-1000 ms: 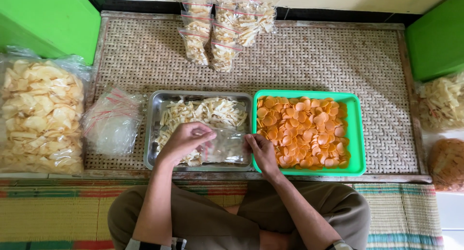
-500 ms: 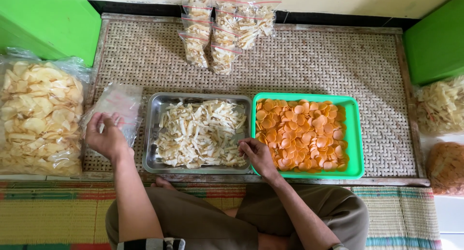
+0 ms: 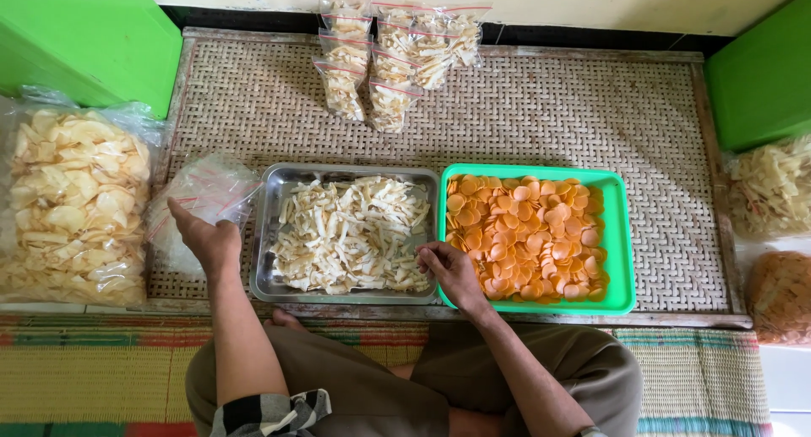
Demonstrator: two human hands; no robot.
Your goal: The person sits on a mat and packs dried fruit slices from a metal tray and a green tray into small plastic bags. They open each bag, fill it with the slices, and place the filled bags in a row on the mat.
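Centrally, woven rattan table [image 3: 541, 107]; steel tray [image 3: 269, 234] of pale strip crackers, green plastic tray [image 3: 621, 234] of round orange chips. Left hand [image 3: 203, 238], fingers extended, touches crinkly clear bags [image 3: 198, 196]; right hand [image 3: 448, 272] loosely curled at steel tray's edge, empty.

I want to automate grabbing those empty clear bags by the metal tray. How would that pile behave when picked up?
Probably floppy: the bag pile lies crumpled and shapeless on the woven mat. Likely very light, being thin see-through film. Possibly slippery and clingy, so the left hand resting on it might lift several together.
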